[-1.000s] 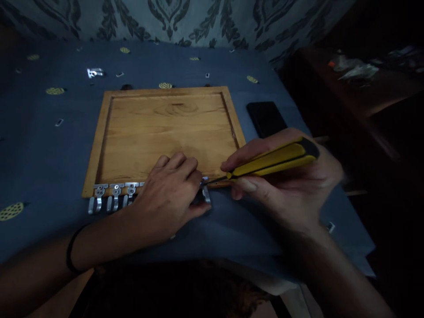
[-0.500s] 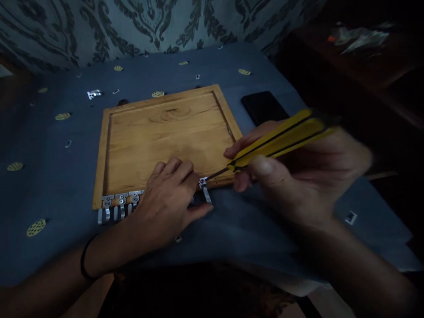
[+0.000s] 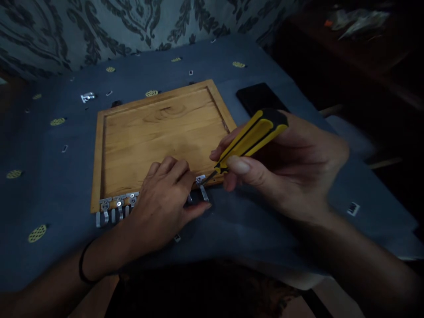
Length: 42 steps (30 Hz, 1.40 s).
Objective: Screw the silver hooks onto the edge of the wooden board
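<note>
A framed wooden board (image 3: 159,137) lies on the table, with several metal hooks (image 3: 105,211) fixed along its near edge. My left hand (image 3: 165,198) is closed over that edge, fingers curled on the wood, its thumb by the lower end of the rightmost hook (image 3: 204,192). Part of the hook row is hidden under this hand. In my right hand (image 3: 298,168) is a yellow and black screwdriver (image 3: 248,137), gripped by its handle and tilted. The screwdriver's tip is down at the rightmost hook's plate, near a screw; I cannot tell if it touches the screw.
A dark blue patterned cloth (image 3: 49,212) covers the table. Behind the board's left corner lies a loose silvery metal piece (image 3: 88,97). A black flat object (image 3: 260,98) rests at the right. Clear plastic packaging (image 3: 361,22) sits on dark furniture farther right.
My right hand has moved left and tilted the screwdriver more upright. The screwdriver's tip has shifted from the plate's screw towards its lower right side. My left hand keeps its hold.
</note>
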Available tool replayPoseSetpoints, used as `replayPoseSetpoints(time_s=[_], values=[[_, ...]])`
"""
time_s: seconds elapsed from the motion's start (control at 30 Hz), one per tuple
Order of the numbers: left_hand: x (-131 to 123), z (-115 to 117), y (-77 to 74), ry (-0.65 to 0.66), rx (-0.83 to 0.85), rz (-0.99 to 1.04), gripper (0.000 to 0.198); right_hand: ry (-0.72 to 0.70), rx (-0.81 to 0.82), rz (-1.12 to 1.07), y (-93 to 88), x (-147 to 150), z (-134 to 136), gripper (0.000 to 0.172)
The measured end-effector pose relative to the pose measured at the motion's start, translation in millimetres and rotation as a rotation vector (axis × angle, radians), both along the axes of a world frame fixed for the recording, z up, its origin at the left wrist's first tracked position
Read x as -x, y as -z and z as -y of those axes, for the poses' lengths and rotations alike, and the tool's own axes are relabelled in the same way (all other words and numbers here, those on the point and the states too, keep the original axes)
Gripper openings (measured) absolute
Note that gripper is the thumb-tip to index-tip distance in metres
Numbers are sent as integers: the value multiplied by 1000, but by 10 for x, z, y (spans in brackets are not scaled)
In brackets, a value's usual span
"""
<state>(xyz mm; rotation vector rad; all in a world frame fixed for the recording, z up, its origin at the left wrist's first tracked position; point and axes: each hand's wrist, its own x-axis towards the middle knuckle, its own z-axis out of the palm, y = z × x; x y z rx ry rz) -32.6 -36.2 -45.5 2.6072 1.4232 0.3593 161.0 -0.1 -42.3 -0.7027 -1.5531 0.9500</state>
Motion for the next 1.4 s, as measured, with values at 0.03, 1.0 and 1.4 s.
replayPoseSetpoints(time_s=[0.03, 1.0, 1.4], values=[[1, 0, 1, 2, -8, 5, 27, -7, 8, -7, -3, 9, 1, 14], [-7, -1, 41, 21, -134, 37, 26, -136, 65, -16, -37, 9, -69, 23], [-15, 3, 3, 7, -79, 32, 29, -7, 4, -103, -77, 22, -39, 24]])
